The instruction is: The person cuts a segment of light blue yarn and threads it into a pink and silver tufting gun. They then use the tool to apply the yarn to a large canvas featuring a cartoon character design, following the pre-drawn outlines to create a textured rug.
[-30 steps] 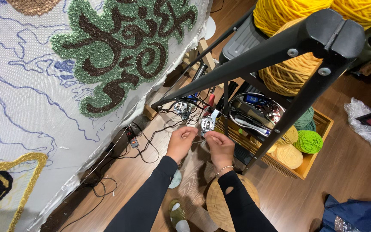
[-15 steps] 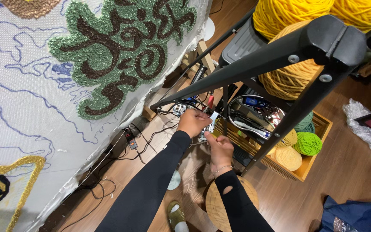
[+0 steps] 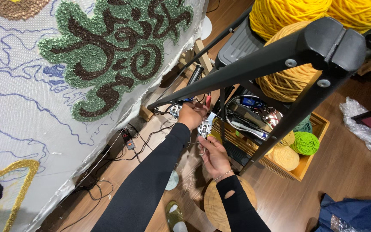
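Wooden flooring (image 3: 348, 172) runs beneath a tufting frame hung with white cloth (image 3: 22, 107). Low beside the black stand (image 3: 280, 60), a small silvery metal part (image 3: 204, 127) sits between both hands. Left hand (image 3: 192, 115) reaches past it with fingers curled; whether it grips anything is unclear. Right hand (image 3: 213, 155) pinches a thin strand just below it. Yellow yarn cones (image 3: 288, 81) and a green ball (image 3: 305, 142) fill the crate (image 3: 310, 165) nearby.

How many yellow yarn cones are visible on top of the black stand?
3: two bright yellow yarn cones at the top, one left and one right, and a mustard yarn cone below them. Others may be hidden behind the black stand.
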